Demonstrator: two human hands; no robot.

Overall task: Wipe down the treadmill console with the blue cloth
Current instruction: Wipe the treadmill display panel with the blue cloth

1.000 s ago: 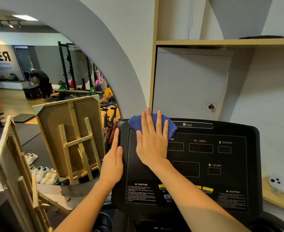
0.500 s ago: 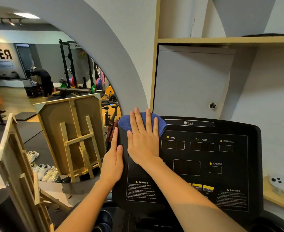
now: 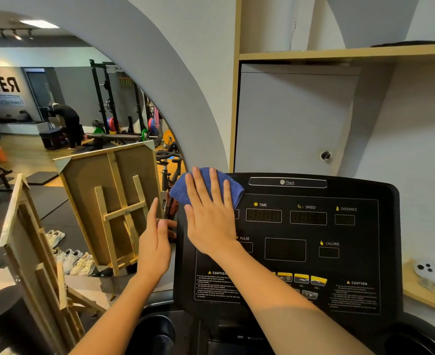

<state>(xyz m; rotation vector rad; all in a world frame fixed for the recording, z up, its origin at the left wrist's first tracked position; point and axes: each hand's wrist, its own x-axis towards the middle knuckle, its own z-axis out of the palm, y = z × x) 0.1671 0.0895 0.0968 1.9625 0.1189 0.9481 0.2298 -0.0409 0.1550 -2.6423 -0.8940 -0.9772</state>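
Right hand (image 3: 211,216) lies flat, fingers straight and unclenched, pressing the cloth (image 3: 183,190) beneath it onto the top left corner of the console (image 3: 364,252). Left hand (image 3: 155,247), fingers extended, rests just left against the console edge. Easel (image 3: 114,201) stands farther left.

Bunched blue cloth (image 3: 181,192) lies at the top-left corner of the black treadmill console (image 3: 364,254).

Treadmill console (image 3: 364,265) — blue cloth (image 3: 183,190) on its top-left corner.
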